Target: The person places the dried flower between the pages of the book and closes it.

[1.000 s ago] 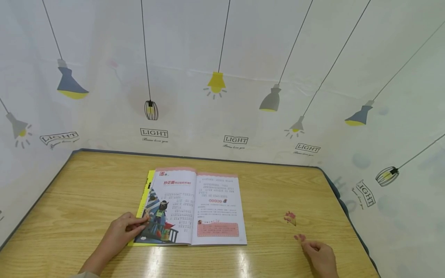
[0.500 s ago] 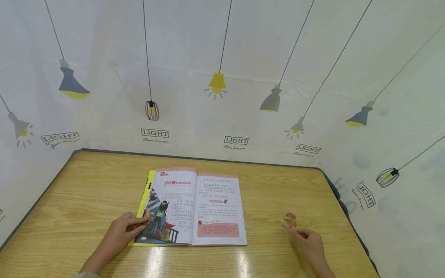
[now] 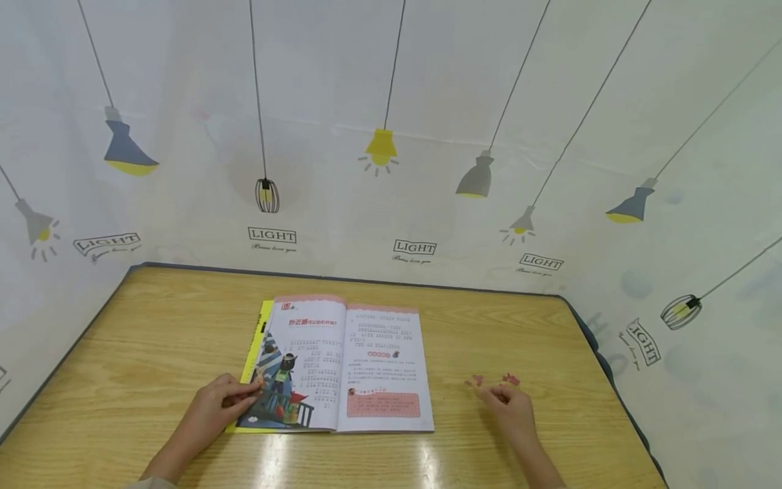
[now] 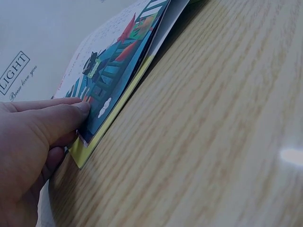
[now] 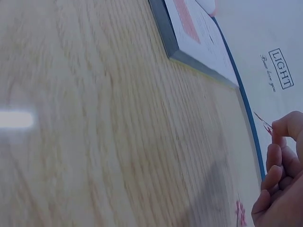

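An open book (image 3: 381, 373) with a yellow cover edge lies on the table, with a cartoon picture on its left page. At the lower left edge my left hand (image 3: 214, 404) grips the book, thumb on the picture, as the left wrist view shows the thumb (image 4: 78, 113) by the page edge. To the right of the book, my right hand (image 3: 512, 411) pinches a small, thin pink flower-like piece (image 3: 478, 379) between thumb and forefinger, raised above the table in the right wrist view. Another pink flower-like piece (image 3: 511, 378) lies on the table just beyond that hand.
The wooden table (image 3: 159, 326) has a dark blue edge and meets a white curtain (image 3: 330, 190) printed with hanging lamps at the back and both sides. Bare wood shows between the book and the right hand. Light glares off the front.
My right hand has lifted the nearer pink piece and carried it left, past the other pink piece, towards the book. The left hand and the book stay put.
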### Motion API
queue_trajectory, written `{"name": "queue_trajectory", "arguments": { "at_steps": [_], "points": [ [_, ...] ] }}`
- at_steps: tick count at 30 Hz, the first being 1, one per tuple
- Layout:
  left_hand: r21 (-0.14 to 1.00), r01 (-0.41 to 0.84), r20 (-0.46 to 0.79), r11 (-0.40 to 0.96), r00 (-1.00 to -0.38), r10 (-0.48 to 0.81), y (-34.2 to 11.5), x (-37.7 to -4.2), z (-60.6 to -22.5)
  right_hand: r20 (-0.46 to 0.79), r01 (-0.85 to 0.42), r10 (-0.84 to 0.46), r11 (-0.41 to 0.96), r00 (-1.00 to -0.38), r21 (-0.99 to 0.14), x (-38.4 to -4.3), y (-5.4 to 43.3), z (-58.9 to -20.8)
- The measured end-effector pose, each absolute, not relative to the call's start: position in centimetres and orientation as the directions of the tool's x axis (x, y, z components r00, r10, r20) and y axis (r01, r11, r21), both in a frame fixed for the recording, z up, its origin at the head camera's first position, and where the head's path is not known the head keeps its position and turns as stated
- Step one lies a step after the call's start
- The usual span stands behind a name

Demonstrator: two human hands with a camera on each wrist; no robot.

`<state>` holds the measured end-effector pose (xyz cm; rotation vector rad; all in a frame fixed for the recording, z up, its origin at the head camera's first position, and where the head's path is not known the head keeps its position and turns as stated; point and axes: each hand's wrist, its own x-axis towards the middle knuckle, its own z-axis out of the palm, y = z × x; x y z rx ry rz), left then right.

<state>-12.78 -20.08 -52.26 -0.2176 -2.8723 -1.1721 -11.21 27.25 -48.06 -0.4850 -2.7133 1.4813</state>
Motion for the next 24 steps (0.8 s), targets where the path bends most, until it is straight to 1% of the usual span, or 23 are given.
{"name": "queue_trajectory", "arguments": {
  "at_steps": [8, 15, 24],
  "points": [
    [0.7, 0.144, 0.085, 0.699, -0.989, 0.119, -20.1, -12.7, -52.1, -0.121, 0.228, 0.252, 0.454, -0.96, -0.861, -12.4, 24.6, -48.7],
    [0.699, 0.154, 0.095, 0.699, -0.988, 0.123, -20.1, -12.7, -52.2, -0.063, 0.174, 0.251, 0.45, -0.966, -0.876, -13.3, 22.4, -49.8],
    [0.702, 0.163, 0.104, 0.693, -0.986, 0.127, -20.2, -12.6, -52.3, -0.046, 0.143, 0.254, 0.376, -0.966, -0.915, -14.4, 19.4, -50.4]
  ]
}}
